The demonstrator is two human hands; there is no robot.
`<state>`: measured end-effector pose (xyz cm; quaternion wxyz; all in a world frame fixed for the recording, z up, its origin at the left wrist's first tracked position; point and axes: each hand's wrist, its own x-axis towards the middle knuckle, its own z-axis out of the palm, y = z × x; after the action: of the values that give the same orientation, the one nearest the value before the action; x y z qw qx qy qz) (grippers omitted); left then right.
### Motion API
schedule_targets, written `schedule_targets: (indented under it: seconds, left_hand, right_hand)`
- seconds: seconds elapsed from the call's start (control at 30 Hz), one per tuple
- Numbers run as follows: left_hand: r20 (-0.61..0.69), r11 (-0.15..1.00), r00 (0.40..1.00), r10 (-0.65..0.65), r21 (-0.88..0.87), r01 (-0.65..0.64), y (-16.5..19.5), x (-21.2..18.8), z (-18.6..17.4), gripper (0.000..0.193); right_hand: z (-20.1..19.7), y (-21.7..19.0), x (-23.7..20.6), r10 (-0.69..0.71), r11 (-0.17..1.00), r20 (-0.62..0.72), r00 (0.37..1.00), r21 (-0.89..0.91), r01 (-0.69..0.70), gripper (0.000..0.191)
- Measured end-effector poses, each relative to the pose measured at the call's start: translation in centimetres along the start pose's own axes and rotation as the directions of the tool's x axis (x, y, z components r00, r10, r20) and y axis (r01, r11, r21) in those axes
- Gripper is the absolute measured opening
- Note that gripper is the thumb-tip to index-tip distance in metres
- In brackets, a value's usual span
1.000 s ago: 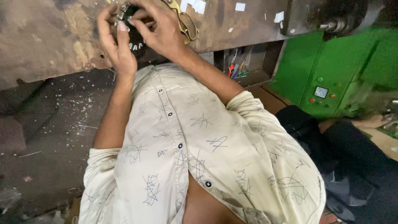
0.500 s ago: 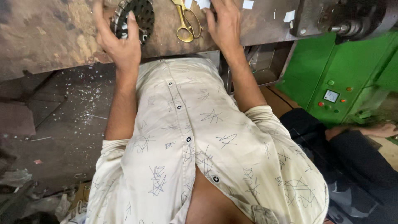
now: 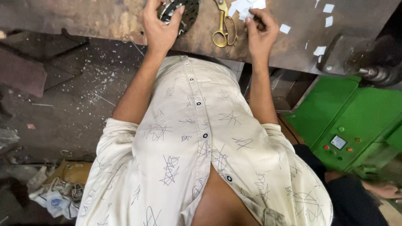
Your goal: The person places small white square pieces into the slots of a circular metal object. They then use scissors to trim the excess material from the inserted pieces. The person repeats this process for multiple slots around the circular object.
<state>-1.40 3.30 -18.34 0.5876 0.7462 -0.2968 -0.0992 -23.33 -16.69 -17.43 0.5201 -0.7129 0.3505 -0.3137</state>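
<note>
The right hand (image 3: pixel 261 31) has come off the dark perforated disc (image 3: pixel 184 10) it shared 1 second ago and now pinches 1 of the white paper scraps (image 3: pixel 247 6) beside the brass scissors (image 3: pixel 224 27), while the left hand (image 3: pixel 161 27) stays curled around the disc on the worn workbench (image 3: pixel 83 16).
</note>
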Motion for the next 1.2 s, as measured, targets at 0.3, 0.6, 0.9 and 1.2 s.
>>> schedule_targets:
  seconds: [0.3,0.6,0.9,1.2]
  left_hand:
    - [0.194,0.955,0.936,0.293,-0.116,-0.275,4.4,2.9,-2.4,0.028]
    - [0.232,0.663,0.967,-0.109,-0.708,0.245,1.5,4.4,-1.4,0.010]
    - [0.340,0.390,0.907,-0.248,-0.822,0.415,-0.5,4.8,-2.4,0.011]
    - [0.378,0.354,0.866,-0.328,-0.800,0.484,-2.5,4.9,-2.3,0.009]
  right_hand:
    - [10.6,-3.3,1.3,0.090,0.843,0.379,0.921,0.464,-0.273,0.009]
    - [5.0,-7.7,1.3,-0.037,0.894,0.387,0.921,-0.400,0.204,0.024]
    - [5.0,-6.1,-3.0,-0.053,0.737,0.322,0.945,-0.626,0.255,0.034]
    - [2.6,-4.0,-2.9,0.352,0.867,0.501,0.790,0.144,-0.478,0.058]
